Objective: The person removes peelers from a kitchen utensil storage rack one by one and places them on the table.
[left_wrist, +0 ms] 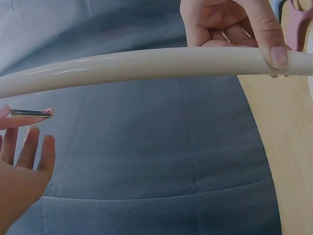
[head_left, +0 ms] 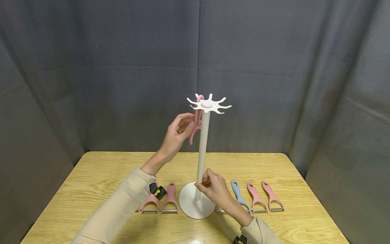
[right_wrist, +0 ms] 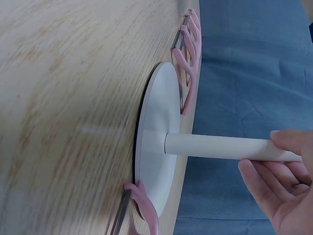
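A white stand has a round base [head_left: 190, 208], a tall pole [head_left: 203, 145] and a top ring of curved hooks [head_left: 207, 105]. My left hand [head_left: 177, 133] pinches a pink peeler [head_left: 198, 117] upright beside the pole, its handle end up among the left hooks. The peeler's blade [left_wrist: 30, 113] shows edge-on in the left wrist view, with several fingers spread away from it. Low on the pole, my right hand [head_left: 217, 189] grips it between thumb and fingers, above the base. The right wrist view shows the base flat on the table.
Left of the base lie pink peelers [head_left: 171, 195], partly behind my left sleeve [head_left: 122, 203]. To the right are a blue peeler [head_left: 237, 191] and two pink peelers [head_left: 253, 193]; another pink one [head_left: 220, 210] is mostly hidden by my right hand. Grey curtains [head_left: 137, 84] surround the wooden table [head_left: 100, 169].
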Action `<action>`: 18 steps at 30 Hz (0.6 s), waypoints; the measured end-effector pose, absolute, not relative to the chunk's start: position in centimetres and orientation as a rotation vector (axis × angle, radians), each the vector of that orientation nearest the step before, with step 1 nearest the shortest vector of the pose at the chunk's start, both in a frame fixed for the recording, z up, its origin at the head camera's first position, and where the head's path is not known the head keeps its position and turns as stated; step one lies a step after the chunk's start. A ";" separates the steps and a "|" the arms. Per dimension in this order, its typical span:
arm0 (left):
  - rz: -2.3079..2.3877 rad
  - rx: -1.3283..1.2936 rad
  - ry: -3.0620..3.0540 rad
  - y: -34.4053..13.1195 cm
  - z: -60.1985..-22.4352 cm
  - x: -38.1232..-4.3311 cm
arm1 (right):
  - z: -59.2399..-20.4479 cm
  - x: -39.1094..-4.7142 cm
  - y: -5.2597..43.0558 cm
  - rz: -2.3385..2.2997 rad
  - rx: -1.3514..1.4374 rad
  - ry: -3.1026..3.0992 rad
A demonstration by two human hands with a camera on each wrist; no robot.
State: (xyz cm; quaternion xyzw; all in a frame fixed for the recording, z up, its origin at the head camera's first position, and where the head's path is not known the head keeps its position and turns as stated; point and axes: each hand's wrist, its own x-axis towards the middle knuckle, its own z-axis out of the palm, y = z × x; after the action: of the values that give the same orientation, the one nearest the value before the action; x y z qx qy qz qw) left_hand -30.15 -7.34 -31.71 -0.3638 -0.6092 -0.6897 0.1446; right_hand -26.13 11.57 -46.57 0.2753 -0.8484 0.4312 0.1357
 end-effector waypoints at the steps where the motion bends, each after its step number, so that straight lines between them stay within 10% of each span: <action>1: -1.979 -1.061 -1.763 -7.4 -31.7 -30.2 | -46.6 -26.1 11.6 1.253 0.795 -2.459; 18: -1.963 -1.119 -1.786 -7.5 -31.4 -30.1 | -46.9 -26.3 11.7 1.232 0.839 -2.408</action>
State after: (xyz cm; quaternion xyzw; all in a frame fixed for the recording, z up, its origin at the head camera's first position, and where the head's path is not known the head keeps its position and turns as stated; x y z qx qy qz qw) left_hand -30.06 -7.54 -31.38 -0.3851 -0.6148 -0.6758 0.1303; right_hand -26.30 11.74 -46.88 0.2927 -0.8401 0.4299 0.1542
